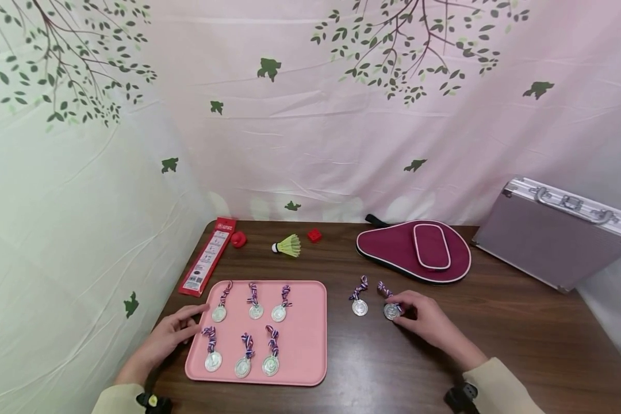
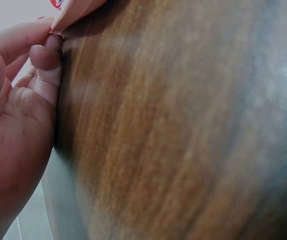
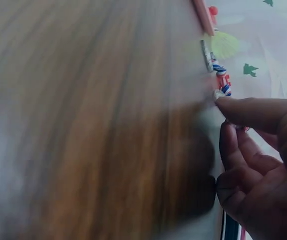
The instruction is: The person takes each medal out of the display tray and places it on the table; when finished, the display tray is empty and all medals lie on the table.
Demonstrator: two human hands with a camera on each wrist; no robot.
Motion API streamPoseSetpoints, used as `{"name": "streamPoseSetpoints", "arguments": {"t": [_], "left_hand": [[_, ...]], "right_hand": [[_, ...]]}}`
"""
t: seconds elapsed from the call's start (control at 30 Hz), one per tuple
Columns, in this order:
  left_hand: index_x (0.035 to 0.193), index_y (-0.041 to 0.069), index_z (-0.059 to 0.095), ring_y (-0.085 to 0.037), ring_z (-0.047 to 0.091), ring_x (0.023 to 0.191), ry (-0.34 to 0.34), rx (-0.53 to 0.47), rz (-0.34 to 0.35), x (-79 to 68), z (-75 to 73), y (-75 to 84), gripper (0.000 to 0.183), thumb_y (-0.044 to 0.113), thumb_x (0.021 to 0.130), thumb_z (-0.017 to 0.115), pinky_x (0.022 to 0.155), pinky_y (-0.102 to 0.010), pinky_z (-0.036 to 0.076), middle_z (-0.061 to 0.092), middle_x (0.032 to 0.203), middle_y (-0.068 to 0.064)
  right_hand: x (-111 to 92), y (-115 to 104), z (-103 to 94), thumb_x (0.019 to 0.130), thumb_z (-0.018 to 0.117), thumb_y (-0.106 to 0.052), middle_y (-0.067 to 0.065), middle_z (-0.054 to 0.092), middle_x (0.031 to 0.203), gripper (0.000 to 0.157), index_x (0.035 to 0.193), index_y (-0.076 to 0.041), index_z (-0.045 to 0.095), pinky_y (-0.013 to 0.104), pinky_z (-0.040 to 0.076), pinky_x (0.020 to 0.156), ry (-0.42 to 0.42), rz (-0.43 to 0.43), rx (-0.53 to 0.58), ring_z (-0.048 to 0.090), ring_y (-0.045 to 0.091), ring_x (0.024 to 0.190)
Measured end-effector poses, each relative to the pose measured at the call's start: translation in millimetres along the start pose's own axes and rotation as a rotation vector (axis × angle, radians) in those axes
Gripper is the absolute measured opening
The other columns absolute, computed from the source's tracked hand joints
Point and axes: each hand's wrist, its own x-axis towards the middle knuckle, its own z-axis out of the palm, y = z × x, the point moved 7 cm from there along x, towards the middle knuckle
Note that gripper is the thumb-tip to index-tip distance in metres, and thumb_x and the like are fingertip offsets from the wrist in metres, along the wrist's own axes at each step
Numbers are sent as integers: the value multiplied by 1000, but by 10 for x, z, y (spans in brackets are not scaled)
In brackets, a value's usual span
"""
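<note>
At the left rim of the pink tray (image 1: pixel 300 333), my left hand (image 1: pixel 168 336) holds the edge between thumb and fingers; the left wrist view shows the fingertips (image 2: pixel 44 57) at the tray's corner (image 2: pixel 78 12). On the tray lie two rows of silver medals, one of them a medal (image 1: pixel 271 365) at the front, with knotted red, white and blue ribbons. To the right of the tray, my right hand (image 1: pixel 429 319) pinches a silver medal (image 1: pixel 391 311) by its disc, low over the table. Just left of it another medal (image 1: pixel 359 307) lies flat with its ribbon pointing back.
Behind the tray lie a red packet (image 1: pixel 207 256), a small round red object (image 1: pixel 238 239), a yellow shuttlecock (image 1: pixel 288 246) and a red block (image 1: pixel 314 235). A maroon paddle case (image 1: pixel 388 244) lies at the back right, beside an upright silver case (image 1: pixel 554 236). Curtains enclose the table (image 1: pixel 372 368).
</note>
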Motion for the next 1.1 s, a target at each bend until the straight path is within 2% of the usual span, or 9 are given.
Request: {"name": "streamPoseSetpoints", "arguments": {"t": [0.13, 0.37, 0.47, 0.53, 0.63, 0.73, 0.83, 0.93, 1.1], "left_hand": [[133, 27, 56, -26, 56, 83, -6, -9, 6, -6, 5, 4, 47, 28, 88, 68, 65, -29, 47, 51, 123, -7], [133, 26, 56, -26, 56, 81, -1, -10, 19, -20, 7, 0, 47, 26, 88, 68, 64, -29, 47, 51, 123, -7], [133, 26, 56, -26, 55, 81, 2, -8, 18, -19, 3, 1, 47, 27, 87, 69, 64, -29, 47, 51, 122, -8], [132, 26, 56, -26, 55, 81, 4, -7, 13, -13, 2, 1, 47, 27, 87, 69, 64, -29, 47, 51, 122, -7], [132, 27, 57, -26, 55, 83, 5, -6, 9, 1, 0, -1, 47, 28, 87, 69, 65, -29, 47, 51, 123, -7], [132, 27, 56, -26, 55, 84, 5, 6, 17, 9, -4, -6, 47, 29, 87, 68, 65, -29, 47, 51, 124, -6], [133, 26, 56, -25, 55, 85, 2, 20, 36, 10, -12, -8, 47, 29, 88, 68, 65, -29, 47, 50, 126, -6], [133, 25, 55, -25, 54, 86, -2, 15, 42, -14, -11, 35, 46, 28, 89, 67, 65, -29, 47, 50, 126, -7], [134, 23, 54, -26, 53, 88, -4, -15, 4, -34, 10, 61, 47, 23, 89, 67, 65, -30, 47, 50, 126, -7]], "right_hand": [[-8, 24, -4, 73, 81, -4, -5, 63, 99, 40, 109, -15, 70, 29, 46, 71, -13, -1, -66, 58, 10, 81], [3, 45, 14, 79, 78, -13, -6, 56, 105, 35, 114, -16, 70, 38, 47, 84, -77, 41, -180, 56, 11, 97], [13, 36, 8, 79, 78, -15, -4, 53, 105, 36, 114, -15, 70, 38, 47, 84, -103, 41, -204, 53, 11, 97], [25, 22, -3, 79, 79, -16, -4, 51, 104, 37, 115, -15, 70, 36, 46, 82, -101, 40, -212, 51, 11, 95], [60, -31, -28, 77, 80, -18, -4, 47, 102, 37, 113, -17, 71, 35, 44, 79, -51, 43, -221, 47, 11, 91], [121, -149, -7, 78, 79, -21, -4, 47, 103, 32, 110, -19, 72, 36, 43, 80, 24, 29, -208, 47, 11, 91], [213, -325, 95, 80, 78, -21, -3, 51, 104, 28, 107, -18, 72, 36, 44, 79, 67, -12, -165, 51, 12, 91], [333, -518, 265, 82, 75, -20, -2, 57, 101, 24, 106, -16, 71, 36, 45, 81, 48, -65, -119, 55, 12, 92], [542, -830, 577, 85, 72, -19, -3, 59, 98, 20, 104, -15, 71, 33, 47, 80, -32, -145, -98, 58, 13, 90]]}}
